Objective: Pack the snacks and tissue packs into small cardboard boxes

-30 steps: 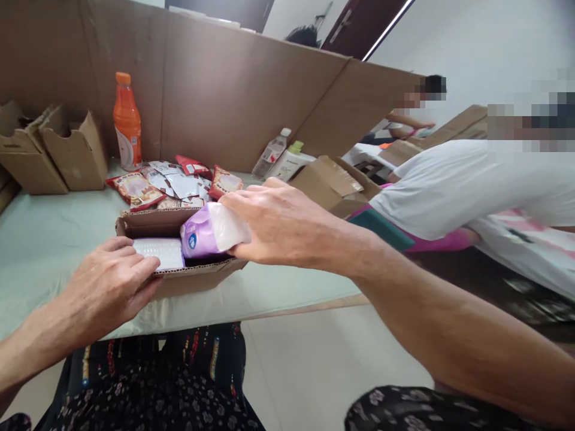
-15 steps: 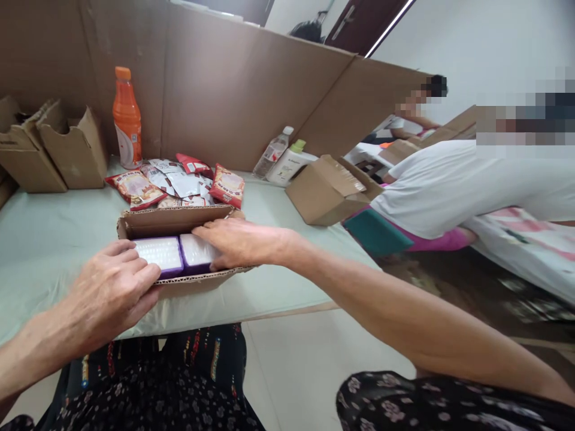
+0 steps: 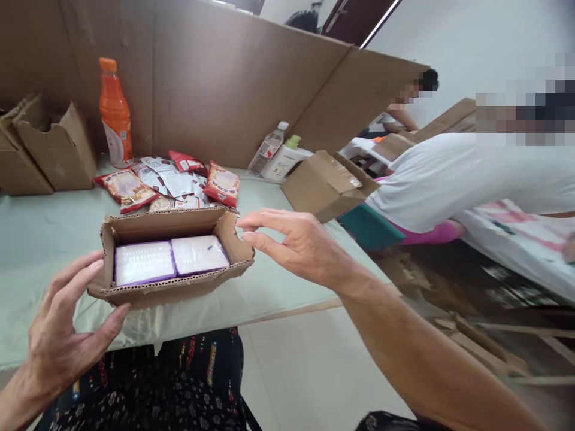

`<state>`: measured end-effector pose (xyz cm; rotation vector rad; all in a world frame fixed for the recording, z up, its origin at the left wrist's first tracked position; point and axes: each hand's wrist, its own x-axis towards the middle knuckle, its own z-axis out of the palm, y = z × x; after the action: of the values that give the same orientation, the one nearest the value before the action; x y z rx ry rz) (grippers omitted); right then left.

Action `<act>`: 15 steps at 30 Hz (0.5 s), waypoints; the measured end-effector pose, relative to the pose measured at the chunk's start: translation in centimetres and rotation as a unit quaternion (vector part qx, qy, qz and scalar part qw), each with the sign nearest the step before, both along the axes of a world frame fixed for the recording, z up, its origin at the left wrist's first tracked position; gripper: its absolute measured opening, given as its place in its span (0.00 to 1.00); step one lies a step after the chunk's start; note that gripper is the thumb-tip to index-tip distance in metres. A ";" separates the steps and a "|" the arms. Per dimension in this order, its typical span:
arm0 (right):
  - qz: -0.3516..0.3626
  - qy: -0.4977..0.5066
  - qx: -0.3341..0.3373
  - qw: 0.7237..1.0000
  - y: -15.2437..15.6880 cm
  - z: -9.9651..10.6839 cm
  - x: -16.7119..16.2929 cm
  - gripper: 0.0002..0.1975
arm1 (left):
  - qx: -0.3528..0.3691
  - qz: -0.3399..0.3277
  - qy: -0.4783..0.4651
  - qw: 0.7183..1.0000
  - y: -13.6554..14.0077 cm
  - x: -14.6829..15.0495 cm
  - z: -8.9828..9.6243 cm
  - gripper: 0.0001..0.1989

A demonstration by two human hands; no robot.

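An open cardboard box (image 3: 173, 294) stands near the table's front edge. Inside it, side by side, lie two white packs with purple edges, the left pack (image 3: 144, 262) and the right pack (image 3: 197, 254). My left hand (image 3: 74, 317) is at the box's left end, fingers spread, the fingertips at its edge and the thumb by the front corner. At the right end is my right hand (image 3: 300, 245), thumb and fingers apart, its fingertips close to the box's notched end; I cannot tell whether they touch it. Neither hand holds anything.
Behind the box lie several snack packets (image 3: 175, 179). An orange bottle (image 3: 115, 114) stands back left beside cardboard boxes (image 3: 58, 143). A clear bottle (image 3: 268, 149), a white bottle (image 3: 285, 161) and another carton (image 3: 314, 185) sit right. A person in a white shirt (image 3: 471, 173) is beyond.
Both hands have come off the white packs and out of the box, the left moving left and the right moving right. The packs now show fully.
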<state>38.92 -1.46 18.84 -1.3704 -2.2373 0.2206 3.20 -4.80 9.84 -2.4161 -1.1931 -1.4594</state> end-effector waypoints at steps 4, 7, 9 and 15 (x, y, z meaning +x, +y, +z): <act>0.036 0.012 -0.017 0.999 -0.2 -1.1 -0.2 0.13 | 0.000 -0.012 -0.016 1.000 0.1 0.8 -0.4 0.40; 0.062 0.025 -0.044 0.997 -0.5 -1.9 -0.5 0.17 | 0.003 0.003 0.006 1.000 0.1 1.2 0.1 0.34; 0.077 0.035 -0.064 0.994 -0.7 -2.4 -0.7 0.19 | -0.016 0.009 0.026 1.000 0.1 1.4 0.4 0.31; 0.111 0.067 -0.100 0.987 -0.9 -2.9 -0.8 0.22 | -0.086 -0.007 0.076 0.993 0.1 1.1 0.0 0.38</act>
<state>38.15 -2.35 15.93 -1.1626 -2.3006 0.6113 4.29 -4.66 9.80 -2.5977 -1.3188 -1.1937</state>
